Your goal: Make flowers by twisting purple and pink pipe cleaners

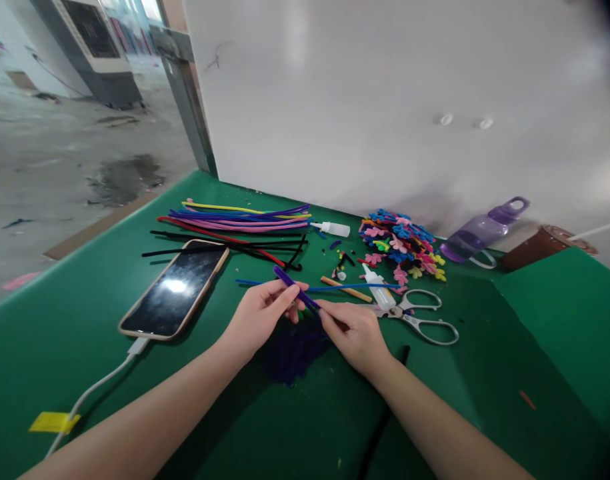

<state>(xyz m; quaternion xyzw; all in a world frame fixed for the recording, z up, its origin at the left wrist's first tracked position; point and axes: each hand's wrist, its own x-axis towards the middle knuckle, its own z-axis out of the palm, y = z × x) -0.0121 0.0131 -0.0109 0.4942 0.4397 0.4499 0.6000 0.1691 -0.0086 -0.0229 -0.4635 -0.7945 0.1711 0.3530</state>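
Note:
My left hand [263, 315] and my right hand [353, 333] both pinch a purple pipe cleaner [295, 289] between them, just above the green table [85, 347]. The left fingers hold its upper end, the right fingers its lower end. Under the hands lies a dark purple fuzzy heap [292, 353]. A thin blue pipe cleaner [335, 287] lies flat just beyond the hands.
A phone [177, 288] on a white cable lies to the left. Behind it is a bundle of coloured pipe cleaners [239, 223]. Scissors [419, 319], two small glue bottles [379, 291], a wooden stick [345, 289], a pile of pipe-cleaner flowers [402, 247], a purple bottle [482, 233] and a brown cup [542, 247] are to the right.

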